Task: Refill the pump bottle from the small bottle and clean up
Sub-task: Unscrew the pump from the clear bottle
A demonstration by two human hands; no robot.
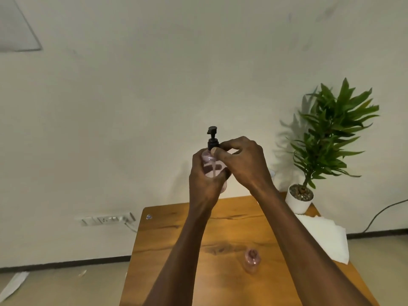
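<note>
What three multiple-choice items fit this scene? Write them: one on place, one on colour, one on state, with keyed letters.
1. Where is the small bottle?
A. on the table
B. in the left hand
C. on the floor

2. What colour is the pump top?
A. white
B. black
C. green

3. How is the pump bottle held?
A. lying on the table
B. standing beside the plant
C. raised above the table in both hands

Answers:
1 A, it stands on the wooden table, near the right forearm.
2 B, the pump is dark against the pale wall.
3 C, the left hand wraps the body while the right hand has its fingers at the collar.
</note>
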